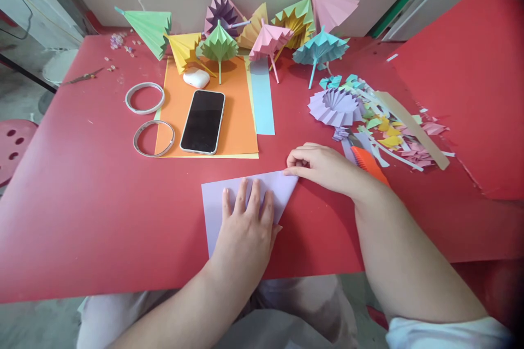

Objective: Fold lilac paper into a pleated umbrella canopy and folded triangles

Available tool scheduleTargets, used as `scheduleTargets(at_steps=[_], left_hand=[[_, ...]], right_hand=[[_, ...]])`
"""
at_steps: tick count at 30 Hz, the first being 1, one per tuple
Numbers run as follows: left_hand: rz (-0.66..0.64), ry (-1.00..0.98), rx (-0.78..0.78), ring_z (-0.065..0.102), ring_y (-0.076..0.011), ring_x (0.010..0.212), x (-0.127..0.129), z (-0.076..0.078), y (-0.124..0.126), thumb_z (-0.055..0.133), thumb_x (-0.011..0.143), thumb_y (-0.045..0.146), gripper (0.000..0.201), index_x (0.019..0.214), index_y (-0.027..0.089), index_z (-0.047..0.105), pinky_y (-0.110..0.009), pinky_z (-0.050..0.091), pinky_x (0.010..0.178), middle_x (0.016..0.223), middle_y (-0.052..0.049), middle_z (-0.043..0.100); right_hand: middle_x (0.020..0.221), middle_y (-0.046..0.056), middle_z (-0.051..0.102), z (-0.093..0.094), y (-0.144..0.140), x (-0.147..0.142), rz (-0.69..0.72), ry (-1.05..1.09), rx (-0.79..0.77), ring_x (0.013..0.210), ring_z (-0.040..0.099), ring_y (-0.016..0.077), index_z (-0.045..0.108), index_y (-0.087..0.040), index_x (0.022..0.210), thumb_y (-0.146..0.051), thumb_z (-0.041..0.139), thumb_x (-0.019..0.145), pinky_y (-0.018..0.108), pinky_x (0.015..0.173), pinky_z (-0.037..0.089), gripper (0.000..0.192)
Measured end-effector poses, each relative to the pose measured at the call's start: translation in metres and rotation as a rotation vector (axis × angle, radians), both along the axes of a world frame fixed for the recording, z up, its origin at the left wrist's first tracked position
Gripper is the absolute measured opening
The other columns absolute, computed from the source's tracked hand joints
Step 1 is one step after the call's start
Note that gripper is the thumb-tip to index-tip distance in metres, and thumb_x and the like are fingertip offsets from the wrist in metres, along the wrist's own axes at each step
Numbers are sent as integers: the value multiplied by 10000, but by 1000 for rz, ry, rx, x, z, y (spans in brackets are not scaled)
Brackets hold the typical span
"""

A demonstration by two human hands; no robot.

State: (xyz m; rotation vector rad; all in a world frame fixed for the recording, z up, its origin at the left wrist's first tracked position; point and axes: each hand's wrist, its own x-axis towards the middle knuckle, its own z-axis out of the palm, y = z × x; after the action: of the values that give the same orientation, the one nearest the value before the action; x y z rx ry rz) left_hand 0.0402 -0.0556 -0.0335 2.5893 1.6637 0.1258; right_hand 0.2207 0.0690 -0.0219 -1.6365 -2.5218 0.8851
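A lilac sheet of paper [219, 202] lies folded into a triangle near the front edge of the red table [90, 196]. My left hand [245, 223] lies flat on it with the fingers spread. My right hand [323, 166] pinches the sheet's upper right corner between its fingertips. An orange-handled cutter [368, 163] lies just right of my right wrist.
A black phone [203, 121] lies on orange paper [239, 114], with a white earbud case [196, 77] and a pale blue strip [262, 98] close by. Two tape rings [145, 98] sit left. Several folded paper umbrellas [268, 38] line the back. A pleated lilac disc [335, 106] and paper scraps [405, 142] lie right.
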Motion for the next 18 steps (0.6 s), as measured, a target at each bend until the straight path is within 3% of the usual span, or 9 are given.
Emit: scheduleTargets(at_steps=[8,18], left_hand=[[-7,-10,-25,390,-314,1272,0,2,1,302,951,312,416,1281,121,468,-559,397,959,1358,-145,464],[-48,-61,-104,355,-304,1300,-13,5,5,350,936,307,395,1287,159,455,-550,367,990,1396,-113,425]], right_hand=[[676,11,569,0,-1,-1,5,-7,18,754,515,185,505,-232,627,-509,475,818,290,637,374,338],[659,7,537,1,-6,-2,28,-37,49,670,516,164,518,-229,628,-459,497,812,269,590,379,295]])
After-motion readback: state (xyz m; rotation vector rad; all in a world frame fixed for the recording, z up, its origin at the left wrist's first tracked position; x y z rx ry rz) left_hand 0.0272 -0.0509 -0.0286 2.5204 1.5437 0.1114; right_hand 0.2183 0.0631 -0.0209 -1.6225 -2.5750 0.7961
